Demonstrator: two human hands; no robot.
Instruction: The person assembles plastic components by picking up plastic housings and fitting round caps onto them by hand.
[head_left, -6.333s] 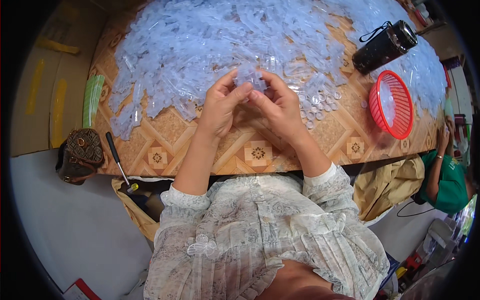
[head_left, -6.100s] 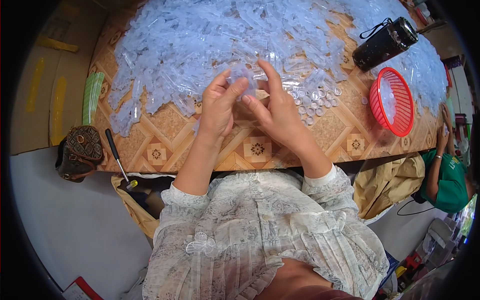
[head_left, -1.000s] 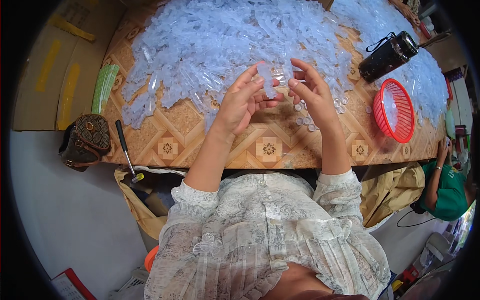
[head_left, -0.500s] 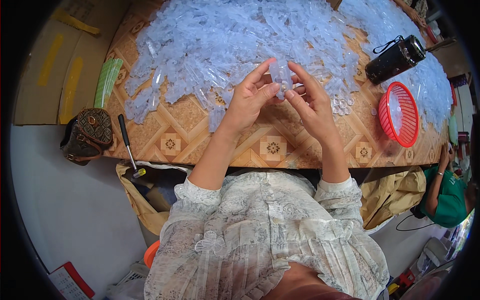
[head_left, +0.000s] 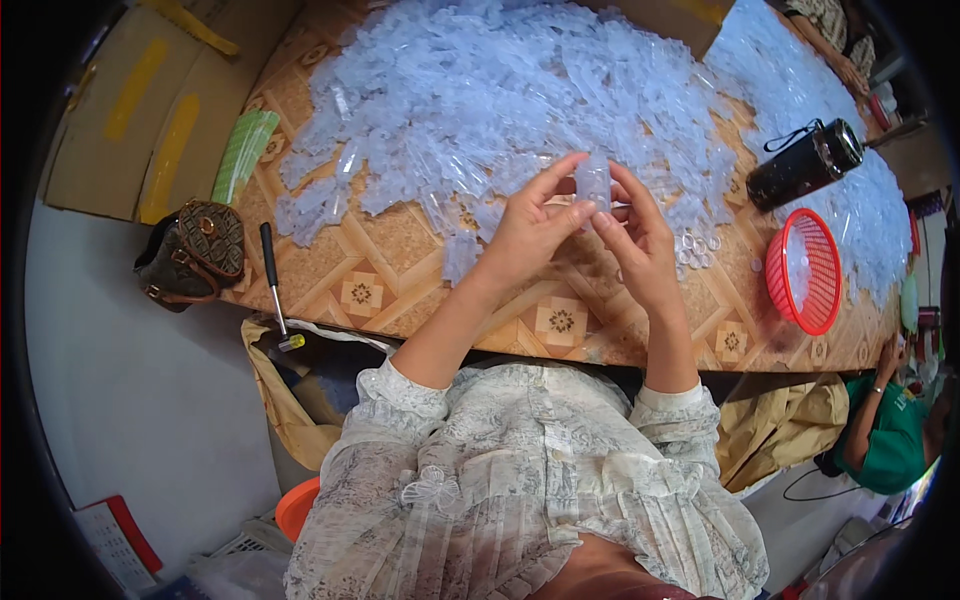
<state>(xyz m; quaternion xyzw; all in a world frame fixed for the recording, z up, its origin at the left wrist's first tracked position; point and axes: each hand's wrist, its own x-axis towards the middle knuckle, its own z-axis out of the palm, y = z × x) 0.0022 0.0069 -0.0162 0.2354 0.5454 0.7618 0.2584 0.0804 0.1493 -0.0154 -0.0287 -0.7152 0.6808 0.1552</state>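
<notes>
Between both hands, over the near side of the table, stands a small clear plastic tube-like piece (head_left: 594,180). My left hand (head_left: 535,228) grips it from the left with thumb and index finger, closed on its side. From the right, my right hand (head_left: 643,243) is closed on the same piece, thumb at its lower end. The fingers behind it are partly hidden. Beyond my hands spreads a large heap of similar clear plastic pieces (head_left: 450,110). Several small clear rings (head_left: 693,250) lie just right of my right hand.
At the right stand a red plastic basket (head_left: 818,285) and a black flask (head_left: 805,165). A handbag (head_left: 195,255) and a hammer (head_left: 272,275) are at the left edge, near a cardboard box (head_left: 135,110). A co-worker in green (head_left: 890,430) is at the right.
The whole view has shifted slightly, so the table sits lower. Both hands still hold the clear piece, now more upright, and the fingers have adjusted a little around it.
</notes>
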